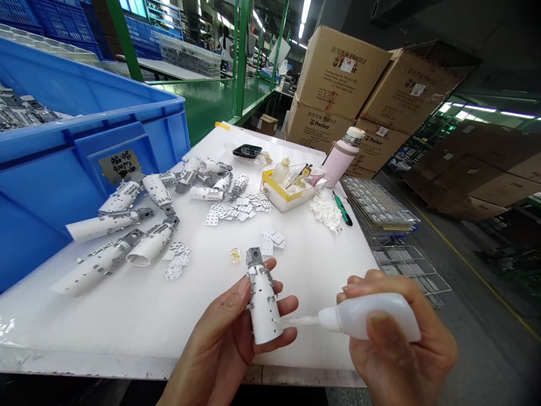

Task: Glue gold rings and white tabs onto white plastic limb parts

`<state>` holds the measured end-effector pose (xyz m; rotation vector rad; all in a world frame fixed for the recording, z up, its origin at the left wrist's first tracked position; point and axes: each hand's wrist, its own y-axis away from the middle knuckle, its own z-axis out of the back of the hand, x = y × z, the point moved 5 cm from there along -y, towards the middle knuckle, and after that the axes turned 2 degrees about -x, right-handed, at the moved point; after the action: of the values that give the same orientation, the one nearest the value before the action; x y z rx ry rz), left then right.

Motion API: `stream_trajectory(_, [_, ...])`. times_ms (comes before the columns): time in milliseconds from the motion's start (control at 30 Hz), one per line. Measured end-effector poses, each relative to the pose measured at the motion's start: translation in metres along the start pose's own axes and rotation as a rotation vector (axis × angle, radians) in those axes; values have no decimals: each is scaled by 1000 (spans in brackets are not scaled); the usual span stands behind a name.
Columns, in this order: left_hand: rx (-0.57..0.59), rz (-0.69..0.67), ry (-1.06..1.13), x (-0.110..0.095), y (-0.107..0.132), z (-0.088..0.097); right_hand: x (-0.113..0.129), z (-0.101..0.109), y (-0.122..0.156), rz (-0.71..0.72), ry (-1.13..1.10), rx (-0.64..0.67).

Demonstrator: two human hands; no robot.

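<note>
Head view, two-handed hold. My left hand (228, 332) grasps one white tapered part (265, 316), near-upright above the table (321, 265), thumb along one side and fingers curled behind and past the other; its grey block (254, 257) points up. My right hand (397, 361) clasps one squeeze bottle (355, 317), laid sideways, its thin nozzle (302, 321) reaching the lower wall of the part; whether the tip touches I cannot tell.

Handling: I judge the part light and stiff, its smooth shell somewhat slippery, the small fittings on it the fragile portion; bare shell toward the wide end offers the safest hold. The bottle looks soft-walled and is best held round its body with light pressure.

Counts, moving outward: gold-coloured curved pieces (235, 255), apparently two; white dotted cards in three groups, a small pile (273, 239), a left-hand pile (177, 260) and a larger spread (239, 210), cards overlapping too much to number; similar tapered parts (154, 242), roughly nine, some overlapping. Beyond lie one yellow-edged tray (276, 197), one green cutter (342, 208), one crumpled tissue (325, 213), one pink flask (340, 160), one dark phone-like object (247, 150) and, at left, one blue bin (51, 175).
</note>
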<state>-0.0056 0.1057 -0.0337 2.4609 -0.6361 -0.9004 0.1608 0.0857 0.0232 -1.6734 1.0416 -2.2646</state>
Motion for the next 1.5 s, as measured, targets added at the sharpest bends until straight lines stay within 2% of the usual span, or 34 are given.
stream_trajectory(267, [32, -9, 20, 3, -3, 4, -1, 1, 0, -19, 12, -16])
stream_trajectory(433, [64, 2, 38, 5, -7, 8, -1, 2, -1, -31, -128, -25])
stream_trajectory(600, [38, -1, 9, 4, -7, 7, -4, 3, 2, -56, -106, 20])
stream_trajectory(867, [-22, 7, -4, -1, 1, -3, -4, 4, 5, -76, -105, 9])
stream_trajectory(1100, [10, -2, -1, 2, -5, 2, -8, 3, 4, -77, -98, 39])
stream_trajectory(1200, [35, -9, 9, 4, -7, 3, -11, 1, 0, -117, -161, -6])
stream_trajectory(1267, [9, -20, -2, 3, -7, 4, -19, 2, -7, -220, -286, -79])
stream_trajectory(1367, [-66, -43, -43, -2, -6, 4, -45, 8, -19, -499, -492, -103])
stream_trajectory(1433, [-94, -52, -57, -7, -7, 5, -66, 18, -29, -598, -423, -9])
stream_trajectory(1500, [-95, -50, -52, -11, -9, 7, -88, 35, -42, -570, -196, 74])
